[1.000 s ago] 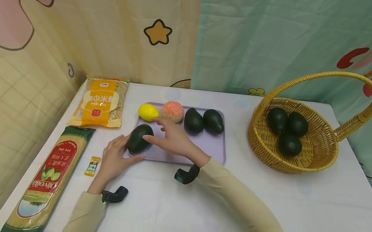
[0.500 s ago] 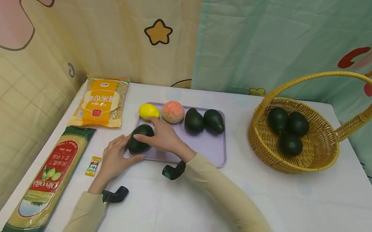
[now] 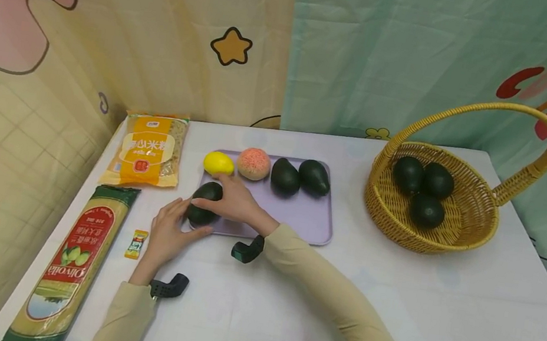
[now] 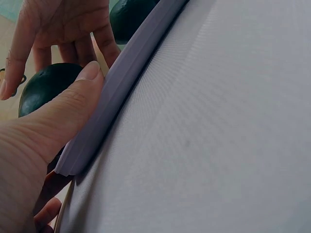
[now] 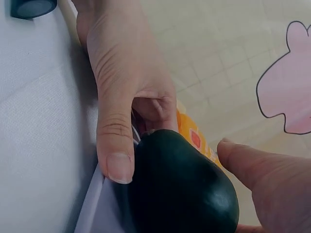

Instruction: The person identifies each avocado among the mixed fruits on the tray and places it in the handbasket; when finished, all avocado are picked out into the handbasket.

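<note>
In the head view, a dark green avocado [image 3: 202, 216] lies at the left front corner of the lilac tray [image 3: 305, 223]. The left hand [image 3: 168, 240] holds that corner, its thumb [image 4: 73, 104] along the front rim and its fingers on the left side. Over the avocado reaches the right hand [image 3: 238, 204], thumb and fingers spread around it. In the right wrist view, the right thumb [image 5: 248, 162] hovers beside the avocado; contact is unclear. A lemon [image 3: 218, 163], a peach [image 3: 254, 164] and two more avocados [image 3: 285, 178] line the tray's back edge.
A wicker basket [image 3: 379, 214] with a tall handle stands at the right, three avocados [image 3: 426, 211] inside. Along the left side lie a grain bag [image 3: 147, 150], a long pasta packet [image 3: 73, 264] and a small wrapped candy [image 3: 136, 244]. Curtains hang behind the white table [image 3: 442, 328].
The right hand has moved left and closer over the front avocado, its thumb crossing further above it. The left hand and the other fruit keep their places.
</note>
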`<state>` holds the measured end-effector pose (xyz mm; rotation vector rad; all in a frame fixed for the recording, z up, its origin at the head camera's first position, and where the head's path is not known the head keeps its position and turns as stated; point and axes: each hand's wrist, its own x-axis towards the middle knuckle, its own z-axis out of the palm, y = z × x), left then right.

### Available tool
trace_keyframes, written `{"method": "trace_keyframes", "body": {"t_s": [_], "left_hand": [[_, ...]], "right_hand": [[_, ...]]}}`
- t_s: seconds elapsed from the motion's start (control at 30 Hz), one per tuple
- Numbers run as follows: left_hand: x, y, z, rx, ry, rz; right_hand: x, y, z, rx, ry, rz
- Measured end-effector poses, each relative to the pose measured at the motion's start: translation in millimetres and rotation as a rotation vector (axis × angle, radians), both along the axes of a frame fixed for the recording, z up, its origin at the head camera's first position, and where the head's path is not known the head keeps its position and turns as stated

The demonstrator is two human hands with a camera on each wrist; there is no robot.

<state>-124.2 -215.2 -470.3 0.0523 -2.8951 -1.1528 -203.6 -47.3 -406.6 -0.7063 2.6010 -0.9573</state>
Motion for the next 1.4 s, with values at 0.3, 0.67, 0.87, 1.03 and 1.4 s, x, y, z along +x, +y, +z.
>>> {"method": "trace_keyframes", "body": {"t_s": [0.3,0.67,0.87,1.03,1.4], "left_hand": [[0.4,-0.8,-0.8,0.004,0.004,-0.004],[1.6,-1.7,0.8,0.004,0.005,0.013],[1.0,-0.1,1.5,0.012,0.001,0.007],[0.3,-0.1,2.0,-0.002,-0.012,0.003],[0.8,-0.8,-0.4,0.004,0.026,0.005]], "right_hand": [[2.5,-4,-1.3,-0.005,-0.029,-0.048],[1.5,-8,-4.4,-0.028,-0.023,-0.071],[2.4,-10,-7.4,-0.048,-0.057,-0.087],[2.1,-11,-8.9,-0.068,-0.074,-0.093],[1.8,-9,-16.1,-0.126,-0.072,-0.106]]}}
